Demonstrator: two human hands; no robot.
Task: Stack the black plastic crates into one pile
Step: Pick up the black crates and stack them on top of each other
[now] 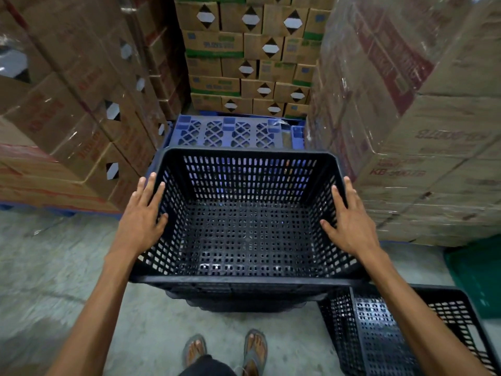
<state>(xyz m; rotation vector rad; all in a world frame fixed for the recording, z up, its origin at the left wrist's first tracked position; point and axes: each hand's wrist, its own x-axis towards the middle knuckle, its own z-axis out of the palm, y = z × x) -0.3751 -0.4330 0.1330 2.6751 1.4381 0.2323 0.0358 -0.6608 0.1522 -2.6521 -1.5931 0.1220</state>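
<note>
A black perforated plastic crate [244, 229] sits on top of a pile of nested black crates [244, 299] in front of me, its open side up and nothing inside. My left hand [142, 218] lies flat over its left rim, fingers spread, thumb inside the wall. My right hand [349, 221] rests the same way on the right rim. Neither hand is curled around the rim. Another black crate [385, 335] stands on the floor at the lower right, partly hidden behind my right forearm.
Wrapped stacks of cardboard boxes [67, 104] rise on the left, on the right [420, 118] and straight ahead [249, 55]. A blue pallet [230, 131] lies behind the pile. Something green [477, 275] sits at the right edge. My sandalled feet [225, 351] stand on the concrete floor.
</note>
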